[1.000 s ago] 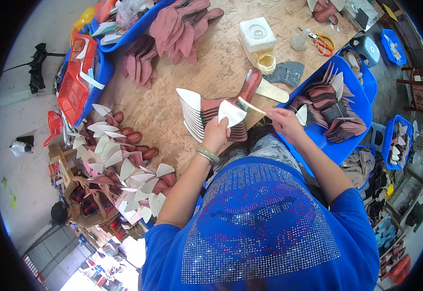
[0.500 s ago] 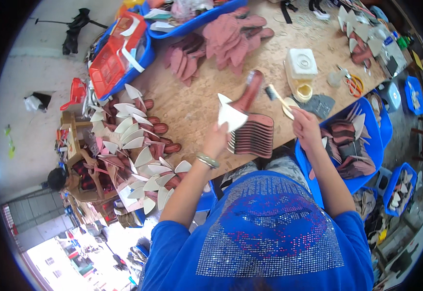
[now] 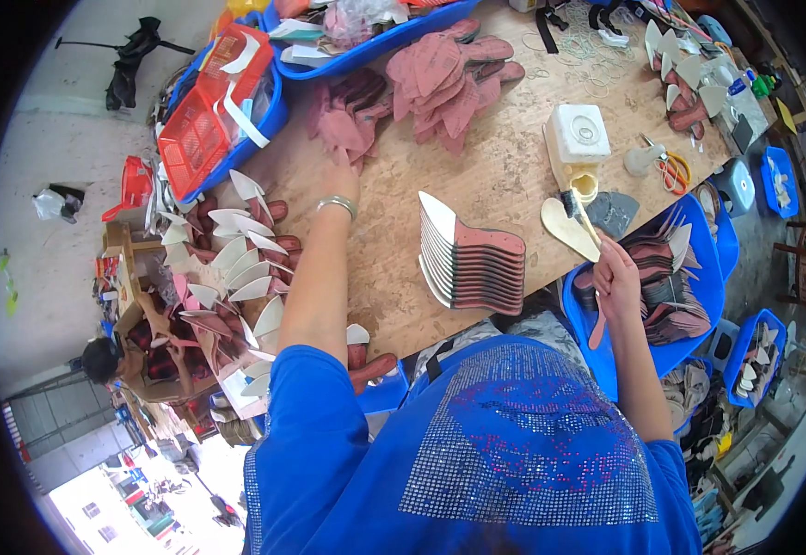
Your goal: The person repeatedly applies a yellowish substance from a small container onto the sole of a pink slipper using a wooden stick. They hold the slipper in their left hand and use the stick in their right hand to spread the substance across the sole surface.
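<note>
My left hand (image 3: 338,174) reaches to the left pile of pink insole pieces (image 3: 343,116); its fingers are blurred against the pile, so their grip is unclear. My right hand (image 3: 617,277) is closed round the handle of a small brush (image 3: 588,220), whose dark bristles are beside the mouth of a yellowish glue pot (image 3: 585,185). A cream oval piece (image 3: 565,228) lies under the brush. In front of me stands a fanned stack of insoles (image 3: 477,259) with white tips on the left and reddish-brown ends on the right.
A larger pink pile (image 3: 449,79) lies farther back. White-tipped insoles (image 3: 246,254) cover the table's left side. Blue tubs (image 3: 347,60) border the back left, and another blue tub (image 3: 648,347) sits at my right. Orange-handled scissors (image 3: 675,170) lie right of the pot. Another person (image 3: 158,338) is at far left.
My left hand has let go of a white-tipped insole and moved left and away to the pink pile. My right hand has shifted slightly right and nearer, still gripping the brush.
</note>
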Available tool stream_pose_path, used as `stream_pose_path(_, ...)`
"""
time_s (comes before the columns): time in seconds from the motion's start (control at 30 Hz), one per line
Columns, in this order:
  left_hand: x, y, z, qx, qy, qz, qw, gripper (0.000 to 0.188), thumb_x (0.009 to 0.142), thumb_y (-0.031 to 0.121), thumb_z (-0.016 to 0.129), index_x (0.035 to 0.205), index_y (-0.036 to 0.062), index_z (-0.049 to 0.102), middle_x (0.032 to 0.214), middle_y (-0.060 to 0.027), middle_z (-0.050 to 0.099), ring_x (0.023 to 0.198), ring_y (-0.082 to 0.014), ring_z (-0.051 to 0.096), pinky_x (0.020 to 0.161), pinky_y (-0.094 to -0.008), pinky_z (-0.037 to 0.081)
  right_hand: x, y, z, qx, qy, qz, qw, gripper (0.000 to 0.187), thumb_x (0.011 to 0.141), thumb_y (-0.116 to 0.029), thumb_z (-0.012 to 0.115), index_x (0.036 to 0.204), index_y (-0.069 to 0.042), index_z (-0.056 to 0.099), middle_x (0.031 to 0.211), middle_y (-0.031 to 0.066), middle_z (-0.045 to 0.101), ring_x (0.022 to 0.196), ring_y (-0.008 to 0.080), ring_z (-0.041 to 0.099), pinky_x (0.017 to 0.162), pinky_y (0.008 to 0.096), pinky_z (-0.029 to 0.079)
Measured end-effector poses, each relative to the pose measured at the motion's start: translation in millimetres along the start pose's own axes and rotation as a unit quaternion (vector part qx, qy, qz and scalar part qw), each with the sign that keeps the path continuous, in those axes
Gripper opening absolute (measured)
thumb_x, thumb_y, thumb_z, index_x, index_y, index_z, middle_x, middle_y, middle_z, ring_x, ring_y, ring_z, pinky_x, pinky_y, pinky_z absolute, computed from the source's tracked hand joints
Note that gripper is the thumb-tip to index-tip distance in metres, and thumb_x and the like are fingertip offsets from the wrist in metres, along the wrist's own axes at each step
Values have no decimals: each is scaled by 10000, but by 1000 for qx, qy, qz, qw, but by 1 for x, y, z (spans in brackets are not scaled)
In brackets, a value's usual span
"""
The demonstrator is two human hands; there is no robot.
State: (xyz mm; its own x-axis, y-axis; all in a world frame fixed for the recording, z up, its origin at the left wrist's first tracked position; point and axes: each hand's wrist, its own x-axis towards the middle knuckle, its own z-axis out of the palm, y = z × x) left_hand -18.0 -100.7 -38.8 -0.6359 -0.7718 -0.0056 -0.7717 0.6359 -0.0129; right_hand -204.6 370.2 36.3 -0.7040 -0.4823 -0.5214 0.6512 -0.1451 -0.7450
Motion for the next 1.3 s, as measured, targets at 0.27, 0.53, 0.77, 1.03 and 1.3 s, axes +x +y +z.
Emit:
stream_pose_path(0.27,-40,92,34,-114,-212,367,899,703,766,401,695,1358,121,438,1332,-180,492,1243,-336,456,1035,-397,367,-5,10,-25,-2,33,0,999,262,925,-133,558,1134,21,587,554,-50,356,400,27,291,351,187,211)
stream_pose_path(0.53,-23,125,-16,97,-366,454,806,515,752,381,711,1182,124,591,1191,-137,584,1099,-304,551,923,-404,445,8,13,-41,-34,64,5,997,254,915,-149,575,1110,11,605,554,-58,366,400,23,287,351,188,206)
stream_pose_path(0.77,-47,110,-37,-58,-293,506,809,245,909,257,513,991,82,663,911,-150,661,905,-315,626,794,-405,484,39,8,-79,-143,112,-41,982,250,904,-193,608,1061,-3,652,537,-82,399,408,8,280,378,202,167)
stream_pose_path(1.03,-150,150,-42,-492,-404,34,770,294,974,303,471,1053,48,595,861,-27,648,665,-108,618,529,-225,444,93,-12,-81,-593,109,-234,762,218,832,-279,629,964,-129,715,793,152,673,726,286,664,658,354,517)
stream_pose_path(1.3,-218,224,-18,-652,-418,-172,609,247,987,254,455,1122,69,547,931,-23,647,647,-93,586,480,-185,404,146,-16,-67,-755,26,-292,586,162,803,-226,566,797,-125,693,719,121,657,656,289,650,582,407,519)
